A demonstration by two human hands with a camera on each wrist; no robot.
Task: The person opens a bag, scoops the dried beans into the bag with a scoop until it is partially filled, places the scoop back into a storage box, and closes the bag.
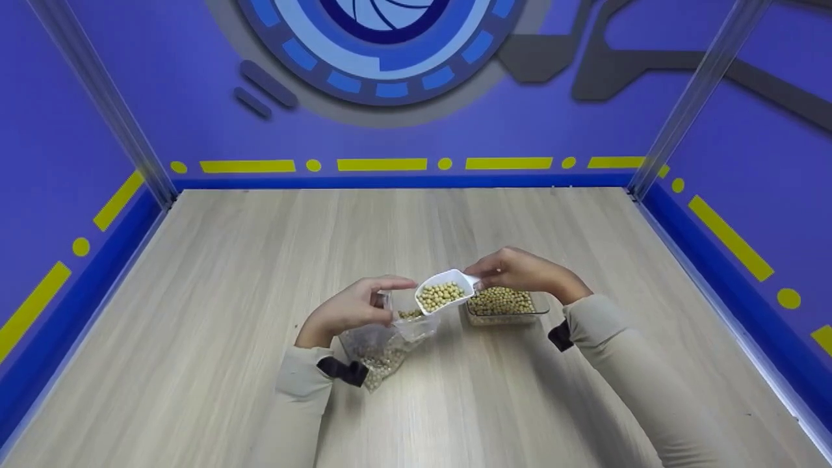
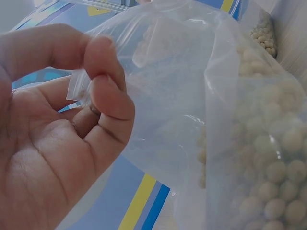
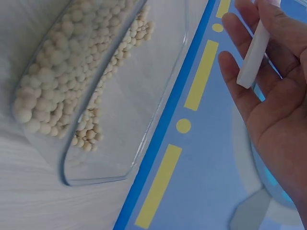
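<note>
My right hand (image 1: 525, 270) grips the handle of a white scoop (image 1: 464, 283), whose bowl holds a heap of round, pale yellow soybeans (image 1: 441, 297). In the right wrist view the handle (image 3: 254, 57) lies between thumb and fingers. A clear plastic bag (image 2: 168, 96) has its mouth edge pinched between thumb and fingers of my left hand (image 1: 354, 304). Soybeans (image 2: 276, 187) fill the bag's lower part, which slopes toward me over the table. The scoop's front end overlaps the bag's opening in the head view. Below my right hand stands a rectangular glass container (image 1: 510, 318), partly filled with soybeans.
The wood-grain table (image 1: 214, 312) is bordered by blue panels at the back and both sides. Metal posts (image 1: 656, 156) rise at its back corners. Black straps (image 1: 342, 370) are on both wrists over the beige sleeves.
</note>
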